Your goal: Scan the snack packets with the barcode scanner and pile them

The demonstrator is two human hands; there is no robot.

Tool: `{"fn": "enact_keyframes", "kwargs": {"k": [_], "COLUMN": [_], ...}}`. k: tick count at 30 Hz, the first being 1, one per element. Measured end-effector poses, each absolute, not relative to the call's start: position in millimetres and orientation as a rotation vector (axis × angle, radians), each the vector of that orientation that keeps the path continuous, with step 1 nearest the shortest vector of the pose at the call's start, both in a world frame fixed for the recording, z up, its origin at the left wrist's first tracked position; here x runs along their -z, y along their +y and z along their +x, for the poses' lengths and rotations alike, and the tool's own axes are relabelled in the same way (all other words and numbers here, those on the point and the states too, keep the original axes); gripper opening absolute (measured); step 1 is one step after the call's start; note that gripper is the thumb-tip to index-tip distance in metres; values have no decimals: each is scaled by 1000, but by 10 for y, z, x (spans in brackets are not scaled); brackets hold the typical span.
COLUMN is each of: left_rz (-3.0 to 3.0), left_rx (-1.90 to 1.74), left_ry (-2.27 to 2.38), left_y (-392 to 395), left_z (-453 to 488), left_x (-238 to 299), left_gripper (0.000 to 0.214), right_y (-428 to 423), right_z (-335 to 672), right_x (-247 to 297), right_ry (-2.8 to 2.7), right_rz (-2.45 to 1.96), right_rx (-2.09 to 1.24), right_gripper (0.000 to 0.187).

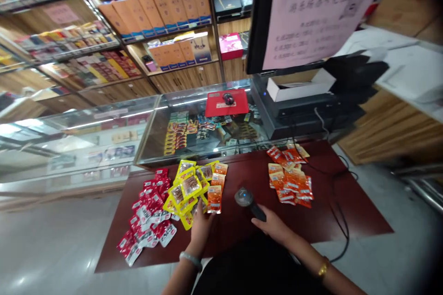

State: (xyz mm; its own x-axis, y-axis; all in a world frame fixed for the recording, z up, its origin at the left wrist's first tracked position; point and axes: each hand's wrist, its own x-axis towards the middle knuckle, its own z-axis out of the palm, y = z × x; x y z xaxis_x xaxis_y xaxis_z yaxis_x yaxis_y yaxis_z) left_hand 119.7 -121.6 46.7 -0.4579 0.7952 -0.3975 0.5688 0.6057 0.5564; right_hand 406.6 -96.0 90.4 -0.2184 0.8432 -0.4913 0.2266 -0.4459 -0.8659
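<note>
My left hand [200, 227] reaches onto the dark red table [242, 230] and pinches an orange snack packet [214, 199] at the edge of a yellow packet pile [185, 189]. My right hand [273, 226] is wrapped round the handle of a black barcode scanner [247, 200], whose head points at the orange packet. Red-and-white packets [148, 214] lie spread to the left. A separate heap of orange packets [289, 177] lies to the right of the scanner.
A glass display counter [194, 124] with goods stands behind the table, with a red mouse mat and mouse [227, 101] on top. A till with a monitor [311, 23] sits at the right; its cable [341, 221] trails across the table. Shelves of boxes [155, 14] line the back wall.
</note>
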Motion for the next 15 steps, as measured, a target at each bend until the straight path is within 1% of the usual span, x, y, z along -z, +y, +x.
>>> {"fn": "enact_keyframes", "kwargs": {"k": [3, 8, 10, 13, 15], "left_rz": [1386, 1500, 1400, 1022, 821], "left_rx": [-410, -378, -358, -288, -300], "left_ry": [2229, 1782, 1601, 1379, 1320], "left_y": [-1171, -757, -571, -372, -300], "left_z": [1319, 2108, 2540, 3144, 3456], "left_x": [-560, -430, -337, -248, -226], "left_gripper": [58, 35, 27, 24, 23], "right_y": [-1032, -1114, -1132, -1153, -1166], "right_z": [4282, 4658, 4819, 5051, 5189], "right_x": [-864, -810, -801, -805, -813], "right_ry": [-1171, -1048, -1006, -958, -949], "right_rz": [-1626, -1671, -1681, -1703, -1720], "right_rx": [-1691, -1657, -1621, -1558, -1520], "right_gripper": [57, 58, 58, 57, 57]}}
